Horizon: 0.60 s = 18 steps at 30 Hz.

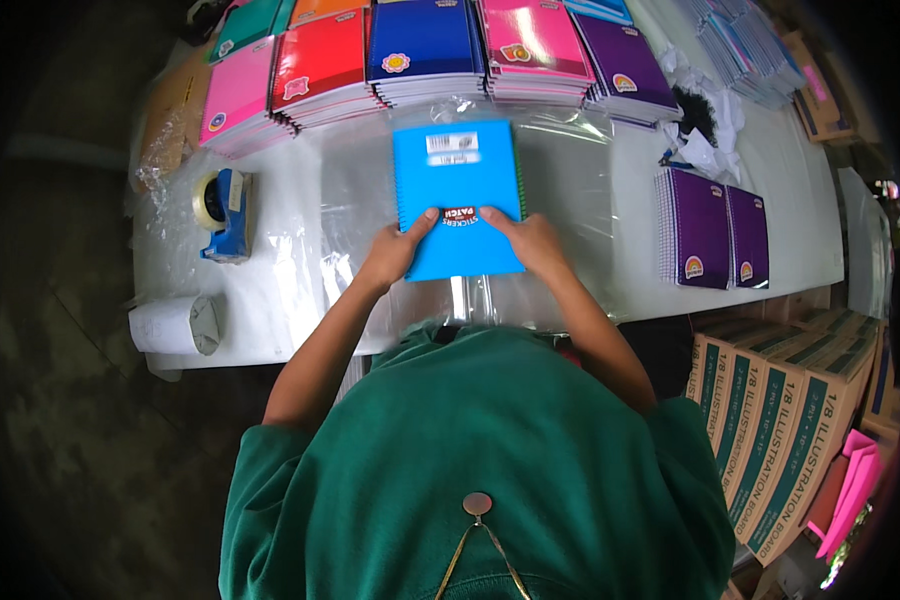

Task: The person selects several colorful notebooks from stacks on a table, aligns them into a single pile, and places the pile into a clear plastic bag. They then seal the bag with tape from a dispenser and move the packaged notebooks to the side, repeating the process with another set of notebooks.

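Observation:
A bright blue spiral notebook (458, 188) is held over the middle of the table, a white barcode label near its far edge and a dark round sticker between my thumbs. My left hand (398, 246) grips its left side, thumb on top and fingers hidden beneath. On the opposite side my right hand (530, 242) grips it the same way. Green coils show along the right edge, so another notebook may lie under it. Below spreads a clear plastic sheet (580, 215).
Stacks of pink, red, blue and purple notebooks (425, 45) line the far side. Two purple notebook piles (698, 228) sit at right. A blue tape dispenser (232, 215) and a white roll (175, 325) are at left. Cardboard boxes (770, 430) stand beside the table, lower right.

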Each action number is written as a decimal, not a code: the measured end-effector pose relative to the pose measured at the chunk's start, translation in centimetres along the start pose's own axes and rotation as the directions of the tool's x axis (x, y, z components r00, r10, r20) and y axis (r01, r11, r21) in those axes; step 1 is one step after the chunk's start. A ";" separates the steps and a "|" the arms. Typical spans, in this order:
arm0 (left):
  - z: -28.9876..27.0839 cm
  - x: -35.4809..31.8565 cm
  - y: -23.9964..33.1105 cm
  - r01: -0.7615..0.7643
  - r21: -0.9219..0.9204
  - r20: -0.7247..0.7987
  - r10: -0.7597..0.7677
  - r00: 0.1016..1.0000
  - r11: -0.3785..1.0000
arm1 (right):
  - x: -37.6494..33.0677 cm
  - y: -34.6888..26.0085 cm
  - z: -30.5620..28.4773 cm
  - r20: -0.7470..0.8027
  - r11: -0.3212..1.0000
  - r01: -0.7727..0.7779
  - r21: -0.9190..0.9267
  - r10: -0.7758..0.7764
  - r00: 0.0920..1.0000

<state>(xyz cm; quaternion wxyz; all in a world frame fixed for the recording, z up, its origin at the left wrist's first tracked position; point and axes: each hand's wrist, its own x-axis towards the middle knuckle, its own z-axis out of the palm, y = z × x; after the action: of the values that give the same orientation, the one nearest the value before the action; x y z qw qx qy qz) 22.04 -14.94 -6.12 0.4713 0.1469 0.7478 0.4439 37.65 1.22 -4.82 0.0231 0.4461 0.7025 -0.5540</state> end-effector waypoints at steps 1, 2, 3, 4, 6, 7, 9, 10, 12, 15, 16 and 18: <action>0.0 1.2 -0.2 0.107 0.002 0.007 -0.107 0.994 0.994 | 1.6 1.2 0.6 0.043 0.994 -0.110 -0.007 0.110 0.993; 0.3 1.3 -0.1 0.050 0.084 -0.024 -0.048 0.999 0.995 | 2.3 2.0 0.8 -0.003 0.999 -0.004 -0.047 0.004 1.000; -0.6 2.0 0.4 0.075 0.288 -0.042 -0.066 0.997 0.955 | 2.5 0.8 0.1 0.015 0.982 -0.004 -0.188 0.007 1.000; -1.6 1.9 0.5 0.119 0.479 -0.056 -0.105 0.993 0.870 | 1.5 -0.3 -0.7 0.039 0.946 -0.021 -0.323 0.036 0.999; -1.7 -0.2 3.2 0.167 0.770 -0.168 -0.057 0.984 0.616 | 1.0 0.1 -2.1 -0.025 0.934 -0.012 -0.357 0.003 1.000; -1.7 -0.7 3.0 0.174 0.727 -0.310 0.092 0.946 0.665 | 1.1 1.0 -2.7 -0.102 0.963 0.029 -0.267 -0.058 0.993; -1.4 -0.5 2.1 -0.248 0.342 -0.323 0.361 0.875 0.906 | 1.4 1.7 -2.6 -0.197 0.974 0.210 0.087 -0.190 0.962; -1.1 0.2 1.1 -0.301 0.147 -0.296 0.332 0.896 0.942 | 1.4 1.7 -1.5 -0.223 0.882 0.324 0.343 -0.259 0.940; -0.3 1.9 -0.4 -0.346 -0.259 -0.220 0.294 0.930 0.902 | 3.2 4.2 0.0 -0.122 0.703 0.366 0.609 -0.373 0.920; 1.3 1.5 -0.4 -0.406 -0.013 -0.238 0.392 0.889 0.914 | 2.7 3.2 3.0 -0.136 0.725 0.398 0.562 -0.394 0.909; 1.2 1.4 -0.6 -0.404 -0.003 -0.269 0.388 0.881 0.915 | 2.6 3.0 3.1 -0.152 0.656 0.380 0.653 -0.378 0.913; 0.3 1.1 -1.1 -0.395 0.018 -0.340 0.377 0.861 0.918 | 3.5 4.6 2.6 -0.131 0.698 0.355 0.621 -0.355 0.926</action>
<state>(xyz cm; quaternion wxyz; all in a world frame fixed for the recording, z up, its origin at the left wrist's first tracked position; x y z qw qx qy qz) 21.99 -14.73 -7.68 0.2414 0.2032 0.7607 0.5672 37.31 1.17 -11.15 -0.2362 0.2838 0.5465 -0.7517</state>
